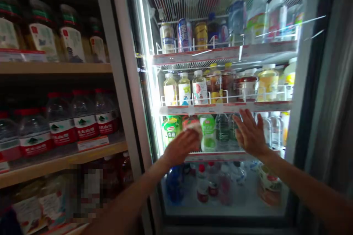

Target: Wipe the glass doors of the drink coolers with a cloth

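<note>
My left hand (182,146) reaches up to the glass door (231,205) of a lit drinks fridge. Its fingers are pressed over a small pale cloth (196,127), partly hidden and blurred. Behind that hand stand a green drink bottle (171,130) and a green-and-white bottle (207,132). My right hand (251,134) is spread flat at the glass, farther right, with nothing in it. Clear bottles (223,127) show between the two hands, behind the door. Whether each palm fully touches the glass, I cannot tell.
Left of the fridge frame (121,44), open shelves hold red-capped water bottles (84,117) and larger dark-capped bottles (70,36). Inside the fridge, cans (184,35) and juice bottles (200,88) fill the upper racks. A tub (269,185) and several bottles sit at the bottom.
</note>
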The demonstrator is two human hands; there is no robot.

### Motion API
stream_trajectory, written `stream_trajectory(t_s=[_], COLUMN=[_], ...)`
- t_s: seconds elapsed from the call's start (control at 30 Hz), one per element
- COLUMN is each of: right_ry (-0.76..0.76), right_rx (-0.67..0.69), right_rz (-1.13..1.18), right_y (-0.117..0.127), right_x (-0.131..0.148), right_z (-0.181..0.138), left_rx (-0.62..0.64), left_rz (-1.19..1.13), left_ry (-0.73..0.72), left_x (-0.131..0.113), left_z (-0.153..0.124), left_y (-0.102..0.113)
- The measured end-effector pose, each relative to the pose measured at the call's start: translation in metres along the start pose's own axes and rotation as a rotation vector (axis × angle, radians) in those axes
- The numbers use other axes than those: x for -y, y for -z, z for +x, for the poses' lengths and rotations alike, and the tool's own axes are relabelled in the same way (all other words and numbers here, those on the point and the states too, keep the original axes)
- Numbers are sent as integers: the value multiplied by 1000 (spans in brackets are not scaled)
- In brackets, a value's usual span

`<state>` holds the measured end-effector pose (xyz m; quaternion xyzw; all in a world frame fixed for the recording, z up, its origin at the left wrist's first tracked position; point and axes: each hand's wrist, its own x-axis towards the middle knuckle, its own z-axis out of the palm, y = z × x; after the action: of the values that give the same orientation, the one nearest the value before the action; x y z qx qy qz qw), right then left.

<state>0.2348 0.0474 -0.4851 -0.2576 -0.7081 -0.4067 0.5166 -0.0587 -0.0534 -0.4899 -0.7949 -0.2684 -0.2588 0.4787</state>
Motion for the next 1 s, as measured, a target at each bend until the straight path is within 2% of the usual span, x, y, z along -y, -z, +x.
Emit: stream_trajectory(t_s=[0.03,0.07,0.1,0.2,0.23,0.27,0.3,0.4,0.43,0.47,0.57,0.6,0.63,0.73,0.77,0.8,0.83,0.9,0.93,1.0], right_ry=[-15,-28,-35,-34,-31,-29,-30,-69,-79,-80,-36,-33,-45,-105,-110,-105,-91,-65,-70,-125], right_rx=[11,16,15,12,27,47,67,80,76,78,118,129,132,107,99,90,84,54,26,-34], right_rz=[-2,-1,4,28,37,46,53,59,60,62,82,83,78,44,38,35,33,19,1,-37], right_y=[0,0,1,6,9,11,15,24,28,31,39,41,44,50,51,52,53,54,54,51], right_x=[0,0,1,3,4,3,3,0,-1,-1,-3,-4,-6,-9,-10,-11,-12,-16,-20,-27], right_z=[0,1,2,6,7,7,7,-1,-6,-12,-29,-33,-37,-43,-43,-42,-40,-36,-34,-30], left_rx=[-83,-143,-161,-29,15,36,30,-79,-74,-31,183,206,181,-50,-118,-140,-112,7,63,103], left_rz=[33,44,29,-83,-105,-112,-99,42,66,60,-69,-88,-75,66,85,50,-17,-153,-186,-165], left_ry=[125,188,167,-197,-286,-315,-284,15,39,-14,-379,-411,-356,101,195,161,46,-230,-306,-269], left_x=[10,15,16,7,6,8,12,24,22,18,2,2,5,21,22,20,15,0,-4,-3], left_z=[4,8,9,4,2,1,1,3,1,-1,-5,-2,3,28,34,38,40,40,40,43], left_y=[5,8,10,10,10,11,12,15,15,14,9,8,8,9,9,9,8,7,7,6])
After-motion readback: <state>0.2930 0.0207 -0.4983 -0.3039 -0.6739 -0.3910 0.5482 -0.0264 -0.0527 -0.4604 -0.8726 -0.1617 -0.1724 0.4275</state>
